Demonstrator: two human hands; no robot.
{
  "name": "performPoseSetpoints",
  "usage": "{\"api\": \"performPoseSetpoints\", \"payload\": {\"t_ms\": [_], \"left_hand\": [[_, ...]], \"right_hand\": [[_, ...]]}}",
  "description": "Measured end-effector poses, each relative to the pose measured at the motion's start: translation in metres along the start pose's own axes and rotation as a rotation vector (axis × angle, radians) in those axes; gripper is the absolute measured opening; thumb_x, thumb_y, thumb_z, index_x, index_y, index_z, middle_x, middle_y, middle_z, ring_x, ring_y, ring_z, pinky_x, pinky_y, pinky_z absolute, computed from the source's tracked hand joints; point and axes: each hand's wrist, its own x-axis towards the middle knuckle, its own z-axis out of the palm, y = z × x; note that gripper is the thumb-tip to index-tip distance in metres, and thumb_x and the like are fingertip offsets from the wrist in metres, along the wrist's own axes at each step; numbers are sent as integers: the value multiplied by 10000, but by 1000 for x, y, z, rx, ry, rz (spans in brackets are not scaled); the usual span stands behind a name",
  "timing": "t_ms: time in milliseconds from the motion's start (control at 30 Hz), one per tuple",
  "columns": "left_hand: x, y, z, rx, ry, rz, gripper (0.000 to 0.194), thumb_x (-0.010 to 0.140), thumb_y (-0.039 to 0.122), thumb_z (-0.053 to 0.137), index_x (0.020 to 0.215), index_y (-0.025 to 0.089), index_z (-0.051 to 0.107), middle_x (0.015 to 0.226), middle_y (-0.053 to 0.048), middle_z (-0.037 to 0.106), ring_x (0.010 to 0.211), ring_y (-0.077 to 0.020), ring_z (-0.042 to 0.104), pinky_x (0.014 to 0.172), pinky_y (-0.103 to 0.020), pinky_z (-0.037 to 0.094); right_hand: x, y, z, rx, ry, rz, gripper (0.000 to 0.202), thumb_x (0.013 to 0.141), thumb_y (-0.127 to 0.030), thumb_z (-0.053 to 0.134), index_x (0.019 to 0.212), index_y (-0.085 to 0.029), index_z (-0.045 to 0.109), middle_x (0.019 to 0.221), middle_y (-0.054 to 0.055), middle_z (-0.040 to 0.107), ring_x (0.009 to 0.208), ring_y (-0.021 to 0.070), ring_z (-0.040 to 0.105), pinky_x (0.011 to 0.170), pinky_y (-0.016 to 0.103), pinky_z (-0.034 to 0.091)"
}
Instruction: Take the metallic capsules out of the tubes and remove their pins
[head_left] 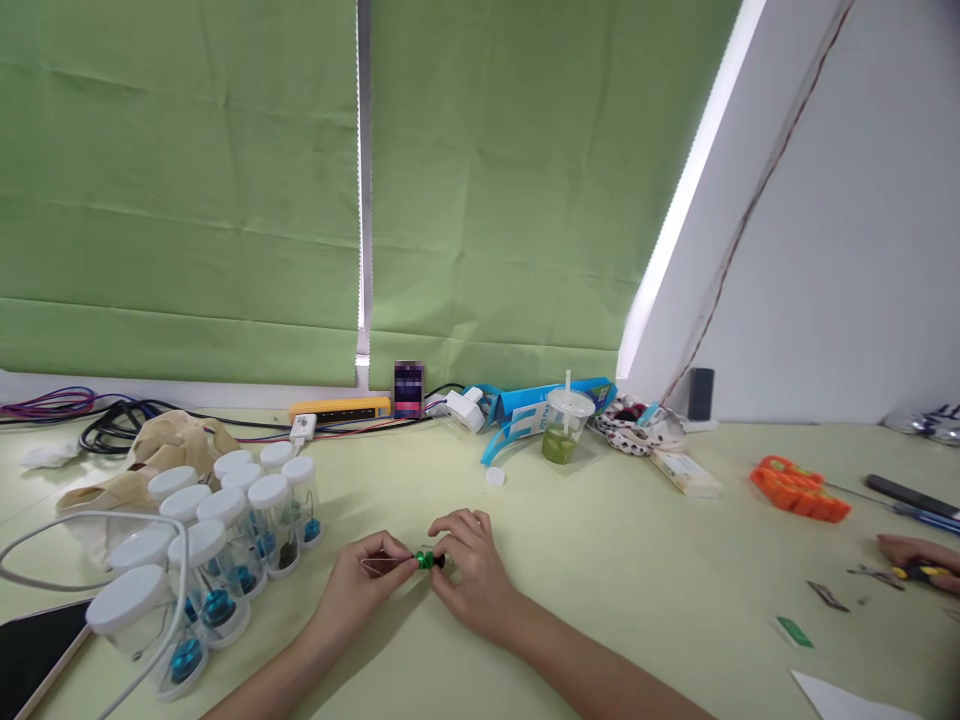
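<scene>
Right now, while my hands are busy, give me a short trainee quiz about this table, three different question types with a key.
1. True or false: a straw sticks up out of the clear cup of green liquid.
2. Multiple choice: what is the main colour of the small shiny part at the fingertips of your left hand and right hand? A) orange, B) white, C) green.
3. Fill in the blank: the clear containers with white lids stand to the ____ of both hands.

Key: 1. True. 2. C. 3. Left.
</scene>
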Motion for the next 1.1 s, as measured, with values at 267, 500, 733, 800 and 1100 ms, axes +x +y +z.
{"api": "performPoseSetpoints", "payload": {"t_ms": [267,500,733,800,1100], "left_hand": [[0,4,0,-3,9,-13,195,643,296,682,590,137,582,611,-10,597,589,-130,525,555,-234,403],[-2,4,0,15,7,-11,200,628,318,690,590,147,593,612,-11,608,591,-136,538,559,-233,418],[-3,6,1,36,-3,-9,205,640,322,678,590,140,598,620,-28,617,591,-140,534,552,-238,414],[-4,8,1,28,-2,-7,204,644,321,675,593,138,601,621,-28,615,591,-138,530,550,-237,410],[-3,8,1,-2,15,-5,191,625,304,691,585,139,603,596,-9,593,577,-125,516,539,-223,395]], "right_hand": [[0,-1,0,-9,-14,34,161,680,-96,542,811,-185,510,956,42,539,922,189,470,786,348,273],[-1,1,1,-4,-7,55,176,658,-70,528,784,-182,478,952,35,527,927,185,469,785,338,276],[-3,2,2,11,8,36,158,667,-71,519,770,-182,475,980,44,528,933,191,469,797,352,267],[-3,2,3,12,11,34,154,674,-75,517,775,-185,479,980,47,531,932,195,470,801,359,266],[-2,1,1,-24,13,7,144,685,-81,520,781,-188,507,982,43,532,925,190,473,790,355,273]]}}
